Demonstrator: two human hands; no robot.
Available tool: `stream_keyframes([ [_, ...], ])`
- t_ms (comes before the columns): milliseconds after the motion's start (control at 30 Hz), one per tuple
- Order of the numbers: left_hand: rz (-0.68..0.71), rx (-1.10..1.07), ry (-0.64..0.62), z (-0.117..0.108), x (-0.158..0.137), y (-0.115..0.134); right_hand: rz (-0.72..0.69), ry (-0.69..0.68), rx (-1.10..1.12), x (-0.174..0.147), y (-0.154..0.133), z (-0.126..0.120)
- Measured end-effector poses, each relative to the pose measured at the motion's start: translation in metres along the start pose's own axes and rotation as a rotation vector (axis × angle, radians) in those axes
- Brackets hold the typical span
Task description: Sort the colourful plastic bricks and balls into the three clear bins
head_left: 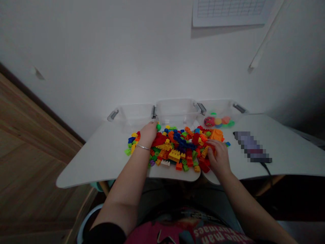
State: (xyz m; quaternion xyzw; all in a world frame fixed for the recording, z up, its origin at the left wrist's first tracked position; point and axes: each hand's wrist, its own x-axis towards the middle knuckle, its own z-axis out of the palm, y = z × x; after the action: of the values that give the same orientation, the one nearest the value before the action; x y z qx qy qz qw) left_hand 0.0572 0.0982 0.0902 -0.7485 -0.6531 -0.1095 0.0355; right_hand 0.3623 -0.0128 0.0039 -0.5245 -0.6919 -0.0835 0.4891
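Observation:
A heap of toy building blocks [174, 155] in many colours lies on the white table. My left hand [148, 133] reaches over the heap's left side, with its fingers closed at a small green round piece [158, 127] near the middle bin. At the right end of the heap, my right hand [219, 156] has its thumb and fingers curled around an orange block [212, 146], partly hidden by the fingers. A larger orange block [217, 135] lies just beyond that hand. A dark blue piece [185, 142] rests on top of the pile between both hands.
Along the wall stand three clear plastic bins: left [137, 113], middle [176, 110] and right [220, 105]. A colourful caterpillar-like toy [210, 122] shows in the right bin. A pixelated phone-like device [251, 147] with a cable [266, 169] lies at the right.

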Motion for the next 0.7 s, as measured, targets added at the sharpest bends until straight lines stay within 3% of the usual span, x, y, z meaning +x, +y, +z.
stream_keyframes([
  [367,-0.056,0.005,-0.063,0.009,0.008,0.004,0.024,0.017,0.015,0.000,0.002,0.001],
  [567,-0.051,-0.160,-0.046,0.009,0.012,-0.001,0.041,0.010,0.017,0.000,0.002,0.000],
  [700,-0.137,-0.334,0.062,0.003,0.008,-0.010,0.039,0.016,0.019,0.000,0.001,0.000],
])
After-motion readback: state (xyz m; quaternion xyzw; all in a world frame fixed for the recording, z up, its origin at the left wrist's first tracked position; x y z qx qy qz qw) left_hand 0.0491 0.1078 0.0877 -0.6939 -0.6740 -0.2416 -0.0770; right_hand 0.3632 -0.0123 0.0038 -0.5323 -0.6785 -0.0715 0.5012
